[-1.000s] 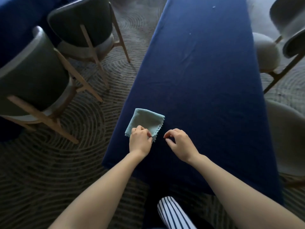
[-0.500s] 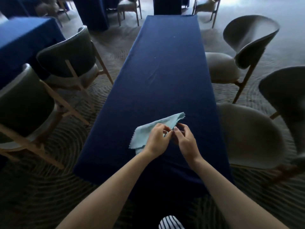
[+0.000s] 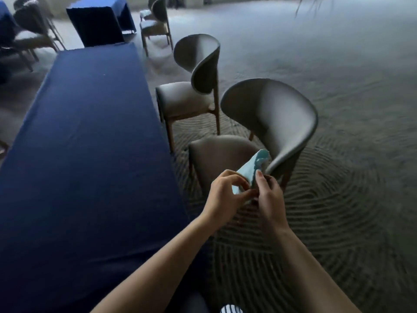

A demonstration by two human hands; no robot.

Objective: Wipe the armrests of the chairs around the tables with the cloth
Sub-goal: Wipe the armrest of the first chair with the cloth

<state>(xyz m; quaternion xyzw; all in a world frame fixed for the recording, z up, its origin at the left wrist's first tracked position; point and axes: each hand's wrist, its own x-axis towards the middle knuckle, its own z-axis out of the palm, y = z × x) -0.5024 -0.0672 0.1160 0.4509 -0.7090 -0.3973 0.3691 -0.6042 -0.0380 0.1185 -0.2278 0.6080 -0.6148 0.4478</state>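
Note:
A light blue cloth (image 3: 252,169) is in the air, held between both hands over the near grey chair (image 3: 277,123). My left hand (image 3: 223,195) pinches its lower part and my right hand (image 3: 267,195) pinches it from the right side. The cloth's upper corner sticks up next to the near end of the chair's curved back and armrest (image 3: 274,166). The chair's seat (image 3: 216,154) lies just beyond my hands. A second grey chair (image 3: 198,71) of the same kind stands behind it.
A long table under a dark blue cloth (image 3: 90,143) runs along the left of both chairs. More chairs (image 3: 155,23) and another blue table (image 3: 99,21) stand at the back. Patterned carpet (image 3: 338,199) stretches out on the right.
The cloth has been lifted off the blue table and carried right, to the near chair. My right hand has joined the left on it. The view has swung right.

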